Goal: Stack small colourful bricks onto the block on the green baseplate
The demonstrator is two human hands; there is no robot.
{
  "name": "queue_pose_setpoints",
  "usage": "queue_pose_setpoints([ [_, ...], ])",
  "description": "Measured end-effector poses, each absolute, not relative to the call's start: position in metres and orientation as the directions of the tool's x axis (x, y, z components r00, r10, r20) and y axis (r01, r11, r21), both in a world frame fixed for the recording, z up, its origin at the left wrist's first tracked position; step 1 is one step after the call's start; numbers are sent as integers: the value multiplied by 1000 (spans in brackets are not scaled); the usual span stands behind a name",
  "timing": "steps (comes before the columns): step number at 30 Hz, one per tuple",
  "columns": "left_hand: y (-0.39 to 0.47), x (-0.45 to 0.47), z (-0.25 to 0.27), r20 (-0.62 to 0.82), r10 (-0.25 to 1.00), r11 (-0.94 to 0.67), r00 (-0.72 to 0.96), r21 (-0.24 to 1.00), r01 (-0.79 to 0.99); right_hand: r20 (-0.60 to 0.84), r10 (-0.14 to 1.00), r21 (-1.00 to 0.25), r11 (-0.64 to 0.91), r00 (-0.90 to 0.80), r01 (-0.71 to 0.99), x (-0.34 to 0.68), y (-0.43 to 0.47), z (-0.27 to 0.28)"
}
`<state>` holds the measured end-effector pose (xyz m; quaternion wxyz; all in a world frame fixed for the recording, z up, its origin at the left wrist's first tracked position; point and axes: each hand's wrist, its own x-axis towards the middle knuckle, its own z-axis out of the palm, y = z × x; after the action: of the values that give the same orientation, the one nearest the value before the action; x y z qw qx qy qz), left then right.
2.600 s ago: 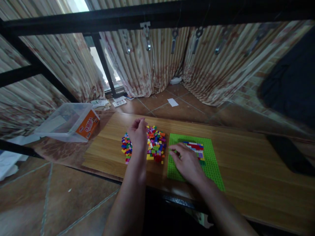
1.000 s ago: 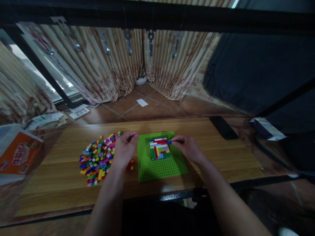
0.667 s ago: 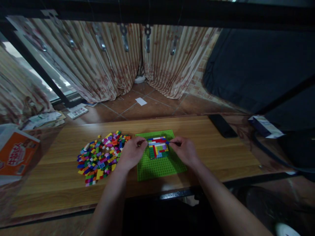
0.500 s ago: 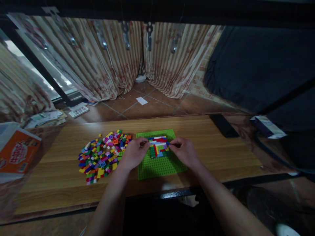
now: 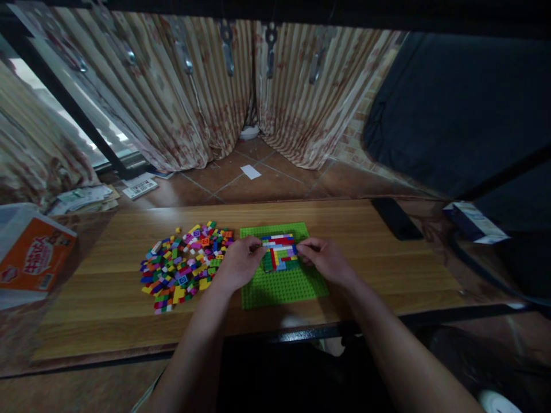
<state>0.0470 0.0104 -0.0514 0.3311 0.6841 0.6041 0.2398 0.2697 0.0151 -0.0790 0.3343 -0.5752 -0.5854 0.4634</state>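
Observation:
A green studded baseplate (image 5: 284,292) lies on the wooden table, with a flat build of coloured toy bricks (image 5: 282,255) on it in red, white, blue, yellow and green. At the build's left edge is my left hand (image 5: 241,263), thumb and forefinger pinched together; what is between them is too small to make out. My right hand (image 5: 326,261) is closed at the opposite edge, its fingertips against a small blue brick there. Left of the baseplate spreads a pile of loose toy bricks (image 5: 185,269) in mixed colours and sizes.
A black phone (image 5: 396,219) rests at the back right of the wooden table (image 5: 103,310). Beyond the left end stands a plastic tub with an orange label (image 5: 38,258). Off the right end lies a dark and white box (image 5: 477,222). Striped curtains (image 5: 198,103) hang behind.
The whole view has shifted slightly. Both hands stay at the two sides of the build, and the blue brick at my right fingertips now shows less.

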Motion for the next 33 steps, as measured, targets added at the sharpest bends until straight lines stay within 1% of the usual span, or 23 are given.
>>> queue_pose_setpoints([
  [4,9,51,-51,-96,983,-39,156,722,691,-212,975,-937,-183,-68,298,265,19,-77],
  [11,8,56,-52,-95,987,-23,129,712,701,-303,953,-912,-294,13,284,261,24,-72],
  [21,8,59,-54,-81,989,-38,125,671,741,-287,958,-903,-274,10,332,259,23,-71],
  [28,11,59,-54,-81,990,-30,117,687,726,-264,965,-902,-243,-9,356,258,20,-71],
  [31,11,57,-54,-91,987,-27,131,714,700,-283,958,-911,-255,-39,325,261,20,-72],
  [33,10,55,-54,-88,986,-36,143,722,691,-316,947,-920,-293,-50,260,265,22,-72],
])
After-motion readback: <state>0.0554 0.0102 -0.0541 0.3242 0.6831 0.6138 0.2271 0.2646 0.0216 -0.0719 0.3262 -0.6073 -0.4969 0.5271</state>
